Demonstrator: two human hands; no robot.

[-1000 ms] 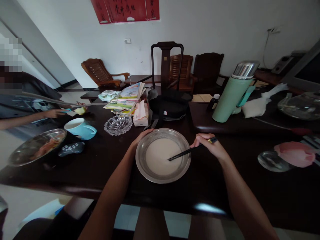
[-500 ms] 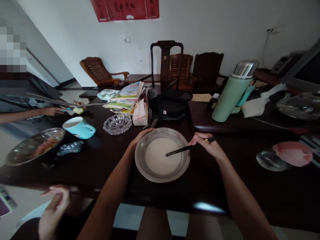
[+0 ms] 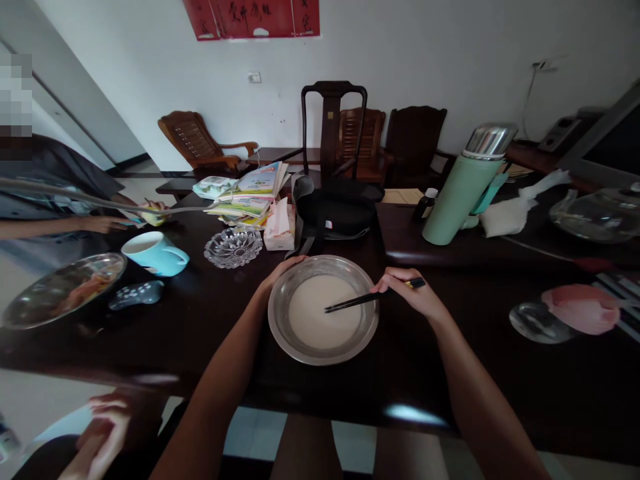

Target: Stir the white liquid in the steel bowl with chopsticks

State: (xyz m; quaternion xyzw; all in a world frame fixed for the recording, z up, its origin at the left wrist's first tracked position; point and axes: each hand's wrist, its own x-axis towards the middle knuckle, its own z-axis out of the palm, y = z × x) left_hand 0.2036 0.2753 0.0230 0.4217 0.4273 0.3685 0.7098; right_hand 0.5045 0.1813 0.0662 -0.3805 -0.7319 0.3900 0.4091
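A steel bowl [image 3: 278, 320] stands on the dark table in front of me, with a smooth off-white liquid [image 3: 317, 327] in it. My left hand [image 3: 283, 268] grips the bowl's far left rim; its fingers are partly hidden behind the edge. In my right hand [image 3: 404, 288], at the bowl's right side, is a pair of black chopsticks [image 3: 353, 302]. They slant down to the left, and their tips reach the liquid near the bowl's middle.
Behind the bowl are a black bag [image 3: 345, 210], a tissue pack [image 3: 280, 230] and a glass dish [image 3: 233, 247]. Leftward stand a blue mug [image 3: 156, 253], a game controller [image 3: 136, 294] and a steel basin [image 3: 25, 310]. A green thermos [image 3: 453, 200] rises at right. Two other people's hands show at left.
My right hand and the chopsticks have shifted slightly left, the tips moving left through the liquid. My left hand stays on the bowl. A person's hands at lower left have moved lower.
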